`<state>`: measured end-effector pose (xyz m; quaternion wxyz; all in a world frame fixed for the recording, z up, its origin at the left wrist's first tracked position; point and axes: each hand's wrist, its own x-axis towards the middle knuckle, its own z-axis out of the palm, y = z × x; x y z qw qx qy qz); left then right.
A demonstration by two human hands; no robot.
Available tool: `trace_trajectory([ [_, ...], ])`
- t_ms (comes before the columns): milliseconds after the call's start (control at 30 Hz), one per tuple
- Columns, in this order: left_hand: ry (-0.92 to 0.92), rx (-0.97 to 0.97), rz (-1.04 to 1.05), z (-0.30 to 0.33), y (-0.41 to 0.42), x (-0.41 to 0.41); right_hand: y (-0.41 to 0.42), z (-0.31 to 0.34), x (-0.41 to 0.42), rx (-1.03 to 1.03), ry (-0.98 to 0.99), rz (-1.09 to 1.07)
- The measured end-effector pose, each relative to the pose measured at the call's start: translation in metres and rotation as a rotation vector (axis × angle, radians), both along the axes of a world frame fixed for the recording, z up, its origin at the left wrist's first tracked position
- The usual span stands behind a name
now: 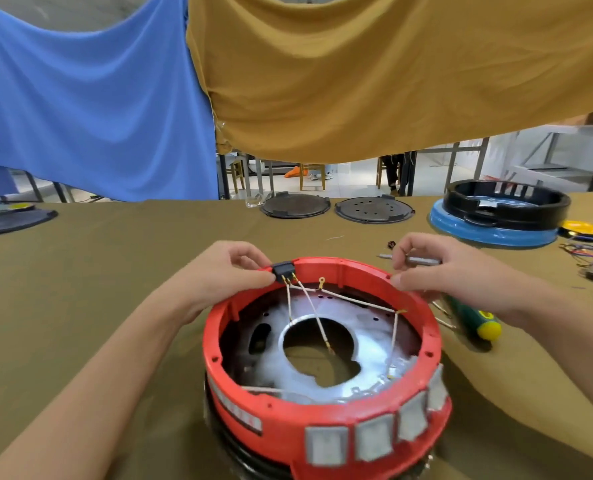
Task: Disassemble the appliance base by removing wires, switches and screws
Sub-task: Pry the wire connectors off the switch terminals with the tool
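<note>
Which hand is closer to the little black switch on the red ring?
Left. The left hand pinches the black switch on the red ring. The right hand holds the rim farther along, apart from the switch.

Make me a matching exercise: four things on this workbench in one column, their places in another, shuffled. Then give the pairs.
1. black switch
2. green screwdriver
3. black ring
4. perforated disc

A. on the blue lid
B. far table edge, centre
C. on the cloth right of the red base
D. at the red rim, in the left hand

Pairs: 1-D, 2-C, 3-A, 4-B
</note>
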<state>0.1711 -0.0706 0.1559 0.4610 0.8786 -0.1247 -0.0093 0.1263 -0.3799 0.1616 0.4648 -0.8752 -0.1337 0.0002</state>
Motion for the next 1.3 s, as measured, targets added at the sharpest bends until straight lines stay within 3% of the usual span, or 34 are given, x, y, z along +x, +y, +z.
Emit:
trace_trajectory([
  [67, -0.091, 0.063, 0.063, -0.001, 0.002, 0.002, 0.004, -0.004, 0.002, 0.049, -0.062, -0.059],
  [167, -0.07, 0.097, -0.035, 0.001, 0.007, 0.002, 0.013, -0.009, 0.003, 0.096, -0.177, -0.101],
  [367, -0.083, 0.101, -0.241, 0.0, -0.001, 0.0, 0.019, -0.014, 0.001, 0.23, -0.114, -0.003],
  [567, -0.105, 0.053, -0.371, -0.001, -0.012, -0.008, 0.023, -0.016, -0.002, 0.19, -0.082, 0.043],
  [733, -0.023, 0.262, -0.432, 0.012, 0.002, -0.015, 0.026, -0.016, -0.005, 0.155, -0.065, 0.07],
  [933, -0.149, 0.261, -0.348, 0.008, -0.008, -0.01, 0.032, -0.015, -0.007, 0.085, -0.289, -0.03],
  [1133, -0.141, 0.227, -0.358, 0.008, -0.017, 0.0, 0.032, -0.015, -0.009, 0.269, -0.326, -0.07],
  [1300, -0.188, 0.454, -0.353, 0.028, -0.033, -0.009, 0.03, -0.013, -0.009, 0.376, -0.358, -0.051],
])
